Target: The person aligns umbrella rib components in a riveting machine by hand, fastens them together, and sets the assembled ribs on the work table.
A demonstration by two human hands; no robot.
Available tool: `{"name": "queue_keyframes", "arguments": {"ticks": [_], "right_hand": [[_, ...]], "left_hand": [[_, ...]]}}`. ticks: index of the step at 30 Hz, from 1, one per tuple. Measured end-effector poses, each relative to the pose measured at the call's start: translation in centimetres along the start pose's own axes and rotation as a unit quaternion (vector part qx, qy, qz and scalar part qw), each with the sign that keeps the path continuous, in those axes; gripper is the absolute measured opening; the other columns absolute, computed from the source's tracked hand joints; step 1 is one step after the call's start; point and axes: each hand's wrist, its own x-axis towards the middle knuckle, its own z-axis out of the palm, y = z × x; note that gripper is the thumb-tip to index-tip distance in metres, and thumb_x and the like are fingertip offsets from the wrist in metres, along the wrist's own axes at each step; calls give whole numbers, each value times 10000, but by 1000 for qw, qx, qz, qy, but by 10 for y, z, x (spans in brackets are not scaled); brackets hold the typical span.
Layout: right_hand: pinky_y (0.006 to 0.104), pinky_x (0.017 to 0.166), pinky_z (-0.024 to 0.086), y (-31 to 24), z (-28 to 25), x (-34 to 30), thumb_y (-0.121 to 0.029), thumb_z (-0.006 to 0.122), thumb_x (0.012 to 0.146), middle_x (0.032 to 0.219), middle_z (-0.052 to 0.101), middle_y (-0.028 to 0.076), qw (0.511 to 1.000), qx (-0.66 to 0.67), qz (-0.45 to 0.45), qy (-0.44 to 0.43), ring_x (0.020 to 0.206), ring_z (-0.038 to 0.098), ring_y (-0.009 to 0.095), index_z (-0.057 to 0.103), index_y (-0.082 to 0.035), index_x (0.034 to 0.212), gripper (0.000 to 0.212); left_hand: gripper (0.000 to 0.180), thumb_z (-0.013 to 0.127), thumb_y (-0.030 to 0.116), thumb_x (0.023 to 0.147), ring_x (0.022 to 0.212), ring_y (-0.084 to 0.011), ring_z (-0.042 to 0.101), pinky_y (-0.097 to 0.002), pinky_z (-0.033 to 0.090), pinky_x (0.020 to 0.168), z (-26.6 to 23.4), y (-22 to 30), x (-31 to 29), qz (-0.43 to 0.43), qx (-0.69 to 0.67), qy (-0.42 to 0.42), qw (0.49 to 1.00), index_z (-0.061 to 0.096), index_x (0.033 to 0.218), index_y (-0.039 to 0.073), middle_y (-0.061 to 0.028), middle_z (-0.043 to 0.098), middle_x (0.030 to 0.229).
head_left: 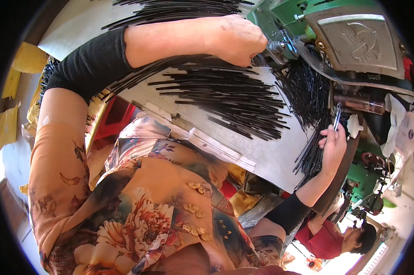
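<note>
My left hand (241, 40) is closed beside the metal parts of a green machine (273, 27). Its fingertips are turned away, so what they grip is hidden. Under that forearm, many thin black strips (225, 94) lie side by side on the white tabletop (287, 158). At the right, my right hand (334, 145) pinches metal tweezers (338, 117), whose tips point up toward the machine's round metal arm (360, 102). A tangled heap of black strips (307, 87) lies between the two hands, and another bunch (310, 151) sits just left of my right hand.
More black strips (175, 13) lie along the far side of the table. A grey metal cover (358, 41) overhangs the work area at the upper right. A red stool-like object (117, 117) stands below the table at left. A person in red (324, 238) is at lower right, near another green machine (360, 181).
</note>
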Motion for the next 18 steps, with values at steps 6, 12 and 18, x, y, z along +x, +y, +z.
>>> {"name": "queue_keyframes", "arguments": {"ticks": [6,12,18], "right_hand": [[267,776,470,7,10,2,-106,571,870,998,633,119,989,-15,-120,80,889,594,154,550,21,1129,289],[266,673,478,-46,67,-2,-105,640,791,870,639,72,982,-52,-180,-10,685,592,147,625,-49,991,208],[420,690,475,-69,98,5,-126,555,830,941,593,101,930,-228,-288,-7,807,600,334,586,-71,960,145]], "left_hand": [[124,622,143,667,662,-279,621,-365,500,621,1,-4,7,-7,-96,29,995,655,737,46,-132,638,710],[146,580,108,724,559,-165,590,-301,479,511,4,-9,10,-21,-239,-20,971,646,829,32,-76,630,679],[170,541,78,774,537,-111,547,-255,457,491,-8,-8,9,-32,-343,-64,937,632,899,8,-67,604,663]]}}
